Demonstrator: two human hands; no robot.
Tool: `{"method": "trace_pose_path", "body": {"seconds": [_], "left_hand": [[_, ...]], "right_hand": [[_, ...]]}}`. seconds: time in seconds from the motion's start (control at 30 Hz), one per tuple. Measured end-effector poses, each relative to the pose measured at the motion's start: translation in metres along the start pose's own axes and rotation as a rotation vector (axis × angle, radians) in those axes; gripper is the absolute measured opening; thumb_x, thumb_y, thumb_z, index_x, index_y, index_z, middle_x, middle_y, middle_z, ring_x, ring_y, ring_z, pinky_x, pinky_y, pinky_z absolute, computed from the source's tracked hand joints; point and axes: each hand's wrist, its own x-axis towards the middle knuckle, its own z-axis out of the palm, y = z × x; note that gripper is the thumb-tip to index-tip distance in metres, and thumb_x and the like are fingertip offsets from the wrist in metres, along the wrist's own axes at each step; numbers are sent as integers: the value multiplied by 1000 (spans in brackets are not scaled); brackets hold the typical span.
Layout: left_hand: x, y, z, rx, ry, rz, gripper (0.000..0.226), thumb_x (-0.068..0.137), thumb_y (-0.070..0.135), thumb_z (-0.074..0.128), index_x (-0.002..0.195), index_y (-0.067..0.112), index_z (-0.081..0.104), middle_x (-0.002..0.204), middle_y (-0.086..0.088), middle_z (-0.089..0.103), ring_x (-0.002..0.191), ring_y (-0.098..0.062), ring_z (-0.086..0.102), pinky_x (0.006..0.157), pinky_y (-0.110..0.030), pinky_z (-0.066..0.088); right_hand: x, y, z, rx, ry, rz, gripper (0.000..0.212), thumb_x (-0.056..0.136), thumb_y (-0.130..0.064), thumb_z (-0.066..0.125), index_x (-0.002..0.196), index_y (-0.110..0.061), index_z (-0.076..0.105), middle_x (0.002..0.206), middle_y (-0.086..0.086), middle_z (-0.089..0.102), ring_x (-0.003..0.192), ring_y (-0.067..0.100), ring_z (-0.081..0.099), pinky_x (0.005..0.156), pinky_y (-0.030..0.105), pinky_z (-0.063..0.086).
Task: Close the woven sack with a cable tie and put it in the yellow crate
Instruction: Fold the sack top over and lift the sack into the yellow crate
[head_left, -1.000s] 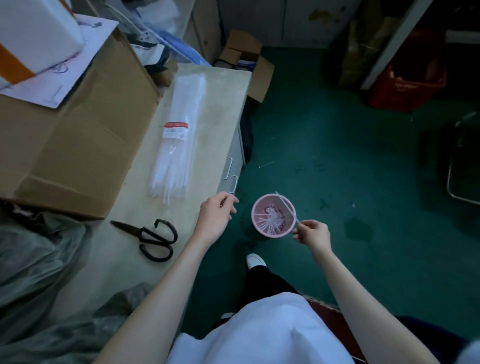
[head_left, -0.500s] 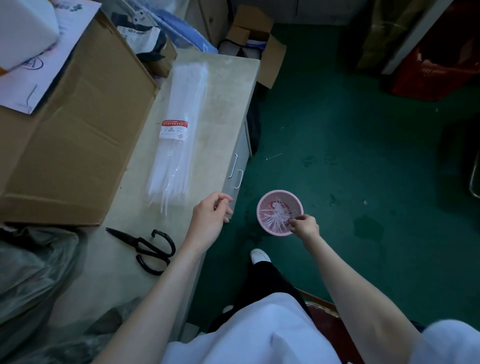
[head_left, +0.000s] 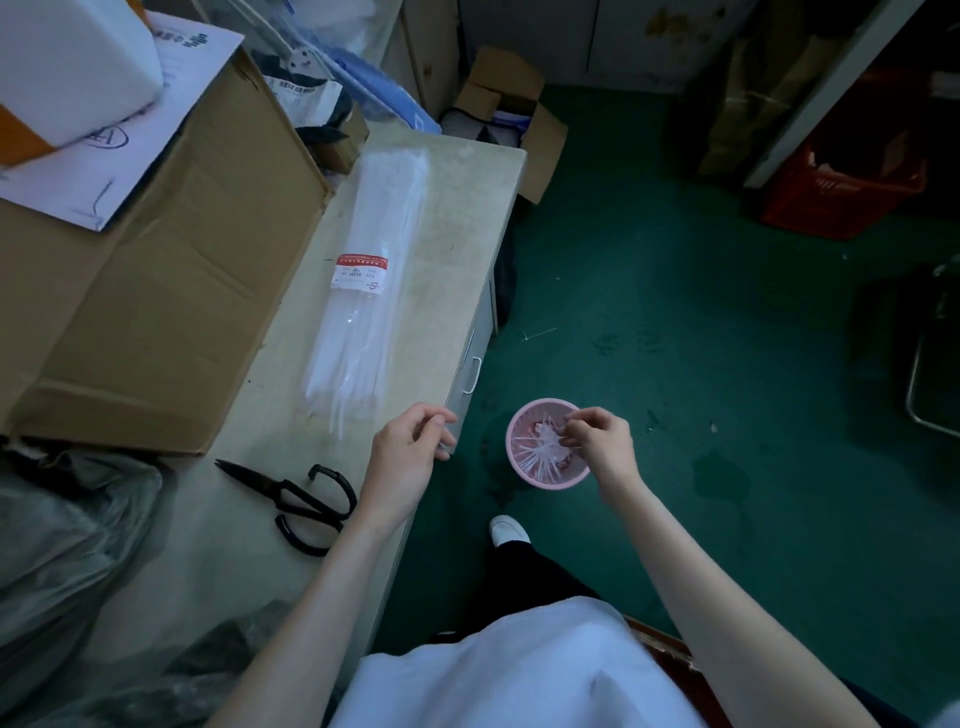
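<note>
two hands work low by the bench (head_left: 457, 218) edge. the left hand (head_left: 410, 452) hovers half curled at the corner, holding nothing i can see. the right hand (head_left: 597, 441) pinches into loose ties in the pink cup (head_left: 524, 470) on the floor; whether one is caught, i cannot tell. a tie looks light, springy and slick: best gripped near its head. farther up lies the pack of cable ties (head_left: 374, 280). no sack or yellow crate shows; the green floor beyond lies open.
</note>
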Motion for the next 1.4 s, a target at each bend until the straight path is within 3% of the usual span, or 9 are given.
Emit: {"method": "trace_pose_path", "body": {"seconds": [0.1,0.4,0.57,0.67,0.83,0.93,1.03,1.13,1.4], "left_hand": [[-11,2,-9,-52,39,23,21,97,12,48,92,14,68,74,0,63,59,-2,57,60,-8,44],[-66,-1,-59,-177,299,52,21,97,12,49,88,18,67,70,4,62,60,-3,54,60,-12,43],[-119,-7,-85,-237,525,46,21,97,9,50,86,12,67,68,0,64,58,-5,56,58,-13,45],[-151,-24,-99,-185,655,29,21,97,12,50,85,20,66,70,5,65,64,-3,59,63,-19,48],[-202,-50,-116,-100,877,-52,15,98,17,49,100,21,63,82,9,65,69,-3,58,63,-23,45],[-231,-66,-124,-53,1108,-160,16,97,24,50,112,23,56,95,7,62,86,-10,59,75,-30,49],[-252,-81,-129,83,1288,-220,28,91,24,58,117,18,51,102,3,55,93,-15,54,79,-34,49],[-263,-99,-134,176,1334,-407,48,84,29,68,124,14,46,124,-11,46,111,-30,43,87,-45,41],[-258,-123,-149,-307,1166,-607,105,76,58,68,150,19,5,157,-10,8,143,-33,13,113,-56,17]], "right_hand": [[-22,-24,-1,5,-37,-69,15,84,3,54,80,-7,65,69,8,67,61,17,62,70,34,55],[-99,-97,41,-32,-366,-300,16,89,5,53,83,-4,65,69,7,68,55,6,64,58,15,51],[-135,-109,83,-157,-576,-402,17,88,4,53,84,-6,66,71,8,70,65,13,64,72,26,53],[-161,-108,112,-243,-712,-445,16,88,3,52,87,-5,66,72,8,70,64,12,64,69,21,53],[-208,-101,153,-314,-880,-564,15,88,3,55,85,-7,65,73,10,70,64,11,63,67,20,52],[-240,-93,178,-355,-987,-632,16,88,1,57,84,-12,66,74,8,70,68,12,65,70,21,54],[-264,-84,197,-382,-1066,-668,17,89,1,56,83,-13,65,74,6,70,68,12,65,70,22,54],[-282,-73,214,-407,-1118,-709,19,89,3,56,83,-13,64,73,6,69,67,13,64,71,22,53],[-314,-57,249,-557,-1105,-1006,15,86,-9,65,84,-23,66,79,3,70,79,18,68,74,34,55]]}}
